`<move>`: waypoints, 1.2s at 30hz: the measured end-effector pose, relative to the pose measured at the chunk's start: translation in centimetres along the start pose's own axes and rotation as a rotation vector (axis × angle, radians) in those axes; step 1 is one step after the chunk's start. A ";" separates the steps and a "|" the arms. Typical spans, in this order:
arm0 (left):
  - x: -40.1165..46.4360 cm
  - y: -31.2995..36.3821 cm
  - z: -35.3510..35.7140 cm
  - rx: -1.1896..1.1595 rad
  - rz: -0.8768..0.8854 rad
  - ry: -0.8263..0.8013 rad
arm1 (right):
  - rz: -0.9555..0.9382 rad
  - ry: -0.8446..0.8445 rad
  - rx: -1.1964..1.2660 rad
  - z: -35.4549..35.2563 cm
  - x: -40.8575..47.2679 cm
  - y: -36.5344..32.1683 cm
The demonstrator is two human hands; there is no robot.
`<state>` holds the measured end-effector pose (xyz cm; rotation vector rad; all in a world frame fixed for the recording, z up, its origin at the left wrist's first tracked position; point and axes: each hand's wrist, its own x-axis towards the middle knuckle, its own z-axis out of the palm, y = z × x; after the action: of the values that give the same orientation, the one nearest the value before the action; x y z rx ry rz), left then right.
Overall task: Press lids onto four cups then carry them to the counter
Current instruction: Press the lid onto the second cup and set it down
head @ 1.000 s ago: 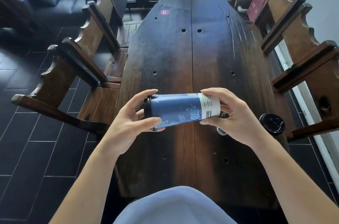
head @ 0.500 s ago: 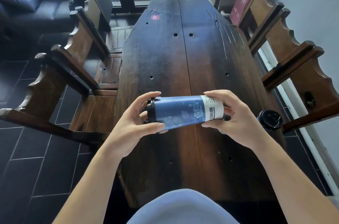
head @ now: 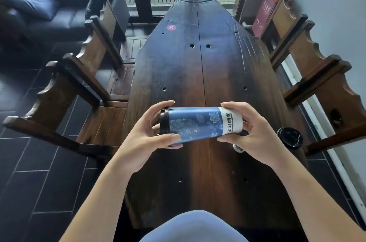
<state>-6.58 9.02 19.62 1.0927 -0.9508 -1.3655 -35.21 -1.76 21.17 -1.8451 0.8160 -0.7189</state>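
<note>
A blue patterned paper cup (head: 200, 123) with a white band lies sideways in the air over the dark wooden table (head: 200, 75). Its black lid (head: 164, 121) faces left. My left hand (head: 146, 138) grips the lid end, thumb below and fingers over the rim. My right hand (head: 255, 132) grips the white bottom end. A second cup with a black lid (head: 290, 137) stands on the table's right edge, right of my right hand. Something small and white (head: 238, 147) shows under my right hand; I cannot tell what it is.
Heavy wooden chairs flank the table: one on the left (head: 65, 91), one on the right (head: 326, 75). A dark sofa (head: 59, 8) sits far left. A red box (head: 266, 12) leans at the far right. A red number sticker (head: 171, 27) marks the table's far end.
The cup has stayed sideways between both hands, with the white band's print turned further into view. The camera has tilted, showing more of the table's far end.
</note>
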 end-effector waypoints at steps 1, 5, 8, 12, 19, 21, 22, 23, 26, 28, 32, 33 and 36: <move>-0.1 -0.1 0.3 0.005 0.005 -0.004 | 0.012 -0.005 0.024 -0.3 -0.1 0.3; -0.2 -0.3 1.1 0.044 0.060 -0.058 | 0.058 -0.029 0.135 -1.4 -0.4 0.8; -0.3 -0.4 1.2 0.095 0.047 -0.050 | 0.090 -0.097 0.127 -1.8 -0.6 1.1; -0.6 -0.3 1.0 0.118 0.041 0.036 | 0.115 -0.119 0.093 -1.7 -0.8 1.3; -0.7 -0.5 0.6 0.089 0.023 0.001 | 0.071 -0.094 0.119 -1.8 -0.7 1.4; -0.7 -0.6 0.7 0.112 0.046 -0.024 | 0.079 -0.094 0.112 -2.0 -0.8 1.4; -0.6 -0.5 0.7 0.123 0.056 -0.026 | 0.082 -0.091 0.111 -2.1 -0.9 1.4; -0.6 -0.4 0.7 0.132 0.061 -0.019 | 0.085 -0.089 0.110 -2.2 -1.0 1.4; -0.2 -0.3 0.8 0.144 0.040 0.019 | 0.102 -0.097 0.112 -2.5 -1.1 1.3; 0.0 -0.3 0.9 0.151 0.016 0.036 | 0.104 -0.088 0.129 -2.5 -1.1 1.2; 0.2 -0.4 0.7 0.149 -0.027 0.023 | 0.096 -0.084 0.105 -2.7 -1.0 1.2; 0.2 -0.3 0.6 0.157 -0.028 0.012 | 0.102 -0.089 0.107 -2.8 -1.0 1.2; 0.1 -0.3 0.5 0.166 0.010 -0.020 | 0.122 -0.106 0.117 -2.9 -1.0 1.2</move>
<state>-7.18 8.93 19.46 1.1990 -1.0982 -1.3091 -38.30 -2.81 21.03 -1.6983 0.7939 -0.5750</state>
